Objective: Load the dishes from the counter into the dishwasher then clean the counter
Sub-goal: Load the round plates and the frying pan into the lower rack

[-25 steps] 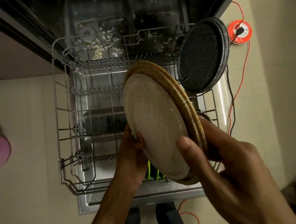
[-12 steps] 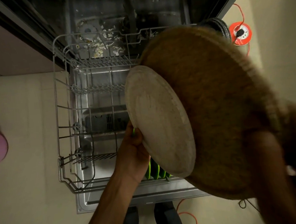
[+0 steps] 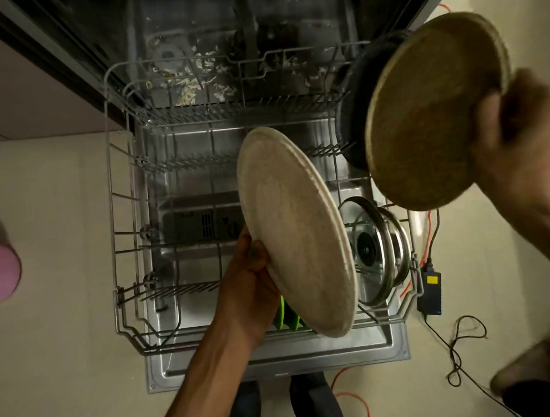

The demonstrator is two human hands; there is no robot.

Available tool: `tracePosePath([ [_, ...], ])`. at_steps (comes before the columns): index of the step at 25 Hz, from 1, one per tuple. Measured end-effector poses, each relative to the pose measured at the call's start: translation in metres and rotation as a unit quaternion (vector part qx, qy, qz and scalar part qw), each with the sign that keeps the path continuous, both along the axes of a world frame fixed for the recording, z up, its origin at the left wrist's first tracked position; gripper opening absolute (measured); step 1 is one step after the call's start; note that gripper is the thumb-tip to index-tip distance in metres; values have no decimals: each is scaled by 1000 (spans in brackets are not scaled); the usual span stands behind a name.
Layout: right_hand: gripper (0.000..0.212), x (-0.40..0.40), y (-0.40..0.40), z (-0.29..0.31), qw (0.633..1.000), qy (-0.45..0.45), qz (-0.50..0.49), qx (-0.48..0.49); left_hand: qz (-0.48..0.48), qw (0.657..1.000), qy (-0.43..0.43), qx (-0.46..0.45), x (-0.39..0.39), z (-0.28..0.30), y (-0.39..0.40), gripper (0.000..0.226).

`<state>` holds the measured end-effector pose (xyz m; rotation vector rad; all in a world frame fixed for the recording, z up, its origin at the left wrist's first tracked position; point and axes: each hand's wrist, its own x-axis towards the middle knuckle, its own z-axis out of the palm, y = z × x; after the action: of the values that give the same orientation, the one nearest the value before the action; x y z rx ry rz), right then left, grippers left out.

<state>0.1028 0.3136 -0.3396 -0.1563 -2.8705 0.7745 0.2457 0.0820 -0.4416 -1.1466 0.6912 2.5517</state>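
Loading is under way: the left hand (image 3: 249, 281) grips a pale plate (image 3: 295, 233) on edge over the rack (image 3: 115, 219) (beside a glass lid (image 3: 379, 250)), while the right hand (image 3: 523, 145) clasps a brown plate (image 3: 429, 112) near the dark pans (image 3: 350, 121). Next, each needs a free slot between the prongs.

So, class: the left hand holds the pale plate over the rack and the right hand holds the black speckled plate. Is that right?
Not quite. The head view shows the right hand gripping a brown plate; the black speckled plate already stands in the rack. The left hand does hold the pale plate.
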Motion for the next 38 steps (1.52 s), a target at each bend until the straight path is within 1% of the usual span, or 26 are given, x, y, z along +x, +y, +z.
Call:
tracePosePath([
  [2, 30, -8, -8, -15, 999, -33, 0, 9, -12, 1000, -1, -11, 2, 2, 0, 59],
  [5, 24, -19, -13, -33, 999, -31, -3, 35, 6, 1000, -16, -7, 5, -1, 1, 59],
  [8, 30, -26, -11, -50, 997, -68, 5, 34, 10, 1000, -21, 5, 5, 4, 3, 56],
  [10, 28, -33, -14, -59, 995, -98, 14, 30, 4, 1000, -18, 5, 5, 6, 3, 50],
  [13, 26, -52, -20, -68, 993, -108, 33, 25, 5, 1000, -15, 6, 2, 8, 3, 46],
  [18, 27, -86, -31, -72, 989, -141, 26, 35, 14, 1000, -18, 11, 0, 11, 3, 45],
  [22, 34, -97, -32, -74, 989, -135, 32, 47, 25, 999, -30, 13, -1, 12, 5, 48],
  [26, 39, -93, -27, -73, 994, -90, 49, 38, 19, 999, -36, 9, -3, 12, 4, 51],
  [29, 43, -71, -21, -67, 995, -85, 60, -2, 19, 999, -33, 7, -7, 13, 4, 51],
  [31, 44, -49, -22, -57, 993, -103, 48, -27, 11, 999, -32, -4, -9, 14, 4, 54],
  [32, 43, -36, -25, -50, 991, -119, 36, -49, 5, 999, -36, -14, -9, 14, 5, 54],
  [34, 29, -2, -35, -30, 978, -161, 44, -127, -4, 998, -54, -44, -11, 13, 6, 54],
  [35, 26, 18, -41, -18, 962, -187, 68, -185, -2, 996, -69, -61, -12, 13, 6, 52],
  [36, 33, 39, -48, -5, 940, -218, 89, -247, 7, 994, -83, -77, -14, 14, 7, 52],
  [37, 42, 58, -55, 10, 909, -254, 102, -315, 15, 991, -92, -92, -16, 16, 8, 52],
  [38, 47, 75, -60, 23, 884, -280, 107, -359, 19, 990, -94, -108, -19, 19, 9, 51],
])
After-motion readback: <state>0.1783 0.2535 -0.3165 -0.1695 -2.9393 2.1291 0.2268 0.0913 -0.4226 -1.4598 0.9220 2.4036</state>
